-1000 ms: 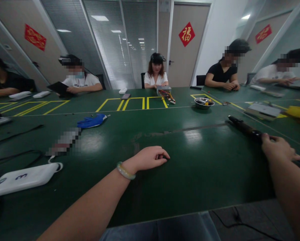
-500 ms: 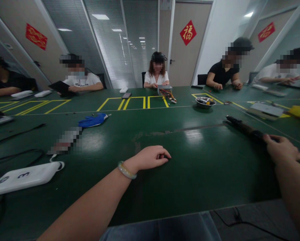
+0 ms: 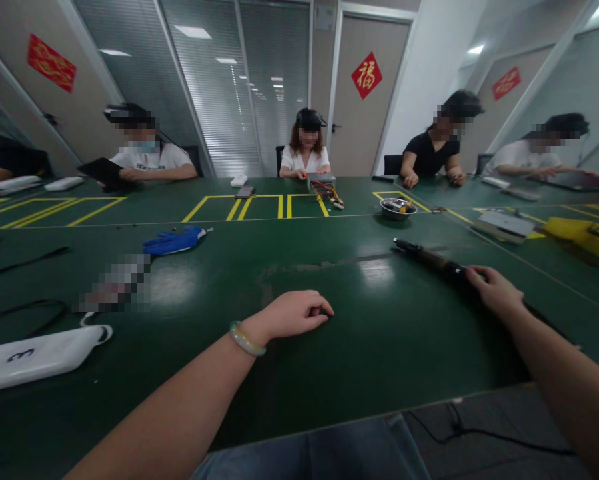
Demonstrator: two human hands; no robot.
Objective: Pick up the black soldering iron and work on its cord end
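Left hand [image 3: 292, 315] curled on the green table [image 3: 379, 347], right hand [image 3: 494, 290] closed on a dark tool [image 3: 429, 257].

At 9 o'clock of the left hand lies a white power bank [image 3: 34, 357], and at 10 o'clock a blue glove [image 3: 172, 241]. The left forearm, with a bracelet [image 3: 247, 339] on it, reaches in from 7 o'clock. That hand rests palm down with its fingers tucked under, and I cannot tell whether they pinch anything. The tool lies on the table at 2 o'clock of the left hand, well apart from it. Its long axis runs from 4 o'clock to 10 o'clock, and its tip points to 10 o'clock, towards a metal bowl [image 3: 397, 208] at 11 o'clock. The right arm comes in from 5 o'clock, and its fingers wrap around the tool's near end.
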